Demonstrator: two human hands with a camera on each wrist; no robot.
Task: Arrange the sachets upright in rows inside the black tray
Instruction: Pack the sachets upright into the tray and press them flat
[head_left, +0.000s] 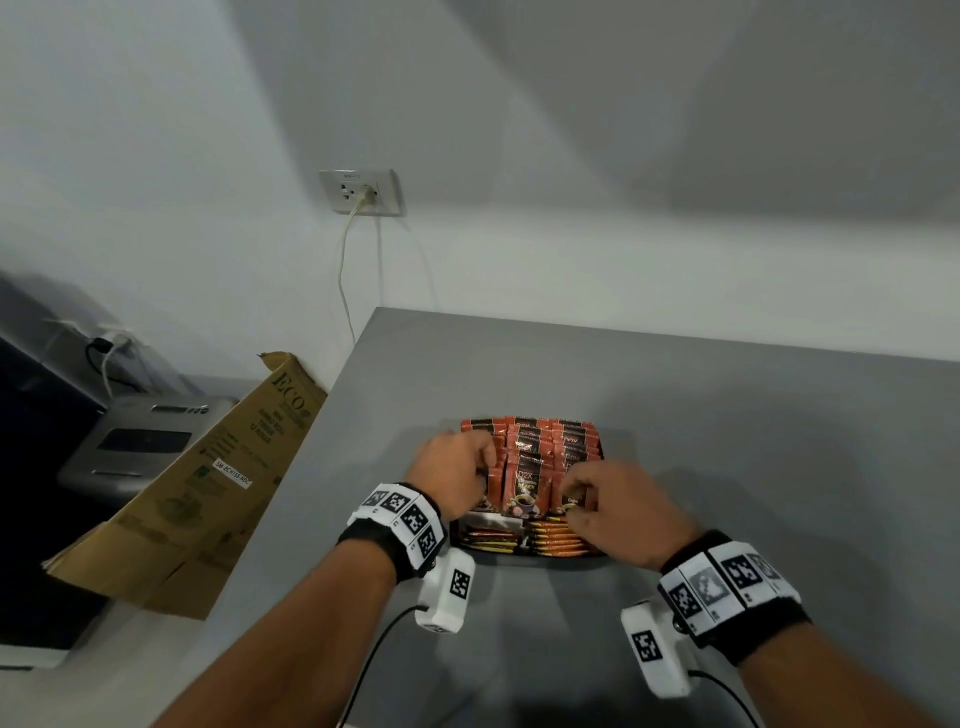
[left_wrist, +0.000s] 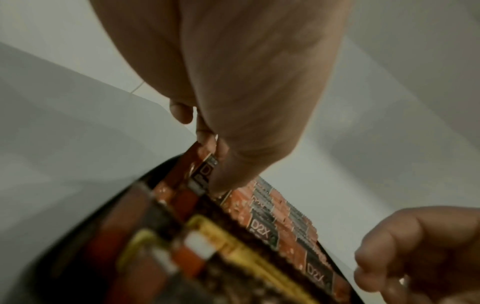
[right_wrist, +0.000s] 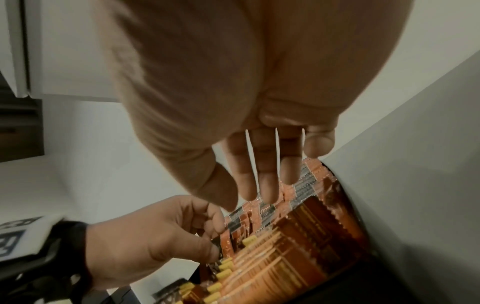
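a grey table meets a white wall. on the wall sits a white socket plate with a pale cord plugged in and hanging down behind the table's corner. a flattened cardboard box printed "eco" leans against the table's left edge. beyond it stands a silver appliance, possibly a printer.

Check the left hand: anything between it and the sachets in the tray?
Nothing visible. The left hand already pinches the top edge of an upright sachet in the left row of the black tray. The right hand is on the right row, apart from it.
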